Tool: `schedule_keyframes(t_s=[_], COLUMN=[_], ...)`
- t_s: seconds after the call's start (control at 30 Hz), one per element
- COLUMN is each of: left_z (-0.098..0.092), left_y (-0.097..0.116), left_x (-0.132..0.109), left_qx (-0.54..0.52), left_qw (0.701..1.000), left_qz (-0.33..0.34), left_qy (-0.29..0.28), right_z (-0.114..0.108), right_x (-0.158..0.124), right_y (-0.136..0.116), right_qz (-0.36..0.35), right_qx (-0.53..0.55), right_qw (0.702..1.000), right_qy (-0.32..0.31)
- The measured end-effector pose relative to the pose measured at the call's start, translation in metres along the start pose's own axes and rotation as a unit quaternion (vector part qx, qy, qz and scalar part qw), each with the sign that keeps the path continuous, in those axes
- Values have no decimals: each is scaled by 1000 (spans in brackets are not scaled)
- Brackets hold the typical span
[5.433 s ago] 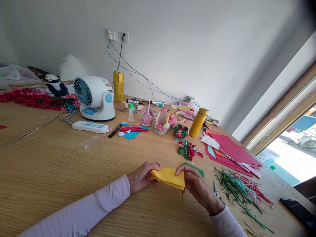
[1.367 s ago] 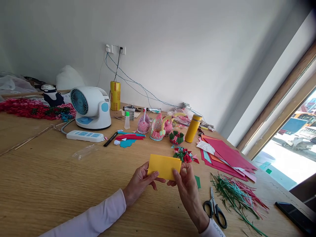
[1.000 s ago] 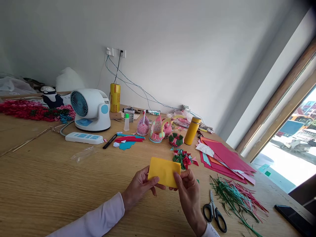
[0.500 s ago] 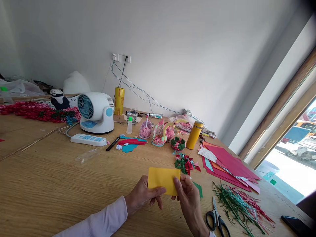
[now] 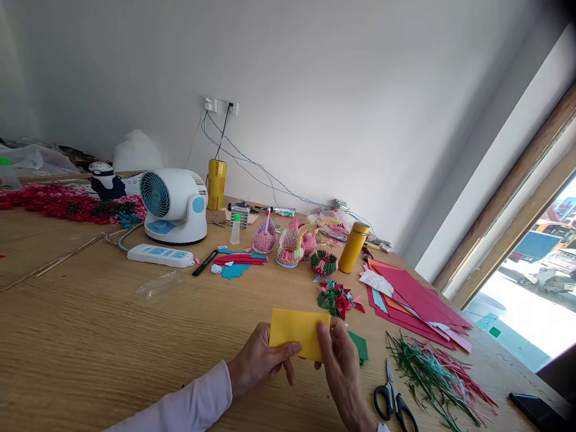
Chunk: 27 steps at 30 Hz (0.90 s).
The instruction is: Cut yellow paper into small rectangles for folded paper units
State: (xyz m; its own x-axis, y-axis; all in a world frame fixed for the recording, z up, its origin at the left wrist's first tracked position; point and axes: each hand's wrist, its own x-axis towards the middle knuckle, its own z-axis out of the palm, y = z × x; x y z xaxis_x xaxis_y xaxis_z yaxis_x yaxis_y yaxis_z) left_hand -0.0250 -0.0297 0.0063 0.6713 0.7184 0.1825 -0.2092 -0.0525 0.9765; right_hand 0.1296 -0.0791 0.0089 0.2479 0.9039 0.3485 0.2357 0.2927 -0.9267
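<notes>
While the left hand (image 5: 252,363) clamps the yellow paper (image 5: 294,331) at its lower left, with the thumb laid along the front face and fingers behind, the right hand (image 5: 344,366) clamps the same piece at its right edge. The right thumb presses on the front face near the upper right corner; the right fingers are curled behind and partly hidden. The yellow paper is positioned between both hands, above the near part of the wooden table (image 5: 126,336), with its broad face toward the person.

Just beside the right hand lies a green paper piece (image 5: 359,346). Scissors (image 5: 392,392) lie to the right of the right wrist, blades pointing away from the person. Farther right is a loose heap of thin paper strips (image 5: 425,363), mainly green, with teal and pink; a dark phone (image 5: 537,411) lies near the right edge of the table.

Beyond the hands is a cluster of folded green and red paper pieces (image 5: 336,298). Behind this cluster stand a green and red paper bowl (image 5: 324,264) and a yellow flask (image 5: 353,249). Red and orange sheets (image 5: 416,288) lie stacked to the right of the flask. A white fan (image 5: 177,198) stands well apart from the hands, behind a white power strip (image 5: 161,256)
</notes>
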Motion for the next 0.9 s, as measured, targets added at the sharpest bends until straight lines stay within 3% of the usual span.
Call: schedule_keyframes(t_s=[0.07,0.27,0.47,0.53,0.7,0.9], left_z=[0,-1,-5,-7,-9,-10], left_y=[-4,-7,-1,-2,-3,-2], left_x=[0,1,-2,-1,0,-1], left_qx=[-11,-51,-35,-28,-11,-20], left_qw=[1000,996,997,998,999,999], left_qz=[-6,-67,-59,-51,-29,-40], left_qy=[-7,-26,-47,-39,-9,-5], right_z=[0,-5,-9,-8,-9,-17], right_x=[0,-1,1,2,5,9], right_y=[2,1,-2,-2,-1,-5], right_qz=[-2,-53,-50,-25,51,11], right_qx=[-39,-129,-123,-93,-33,-64], right_qw=[999,990,990,995,993,988], right_qy=[-13,33,43,21,-104,-141])
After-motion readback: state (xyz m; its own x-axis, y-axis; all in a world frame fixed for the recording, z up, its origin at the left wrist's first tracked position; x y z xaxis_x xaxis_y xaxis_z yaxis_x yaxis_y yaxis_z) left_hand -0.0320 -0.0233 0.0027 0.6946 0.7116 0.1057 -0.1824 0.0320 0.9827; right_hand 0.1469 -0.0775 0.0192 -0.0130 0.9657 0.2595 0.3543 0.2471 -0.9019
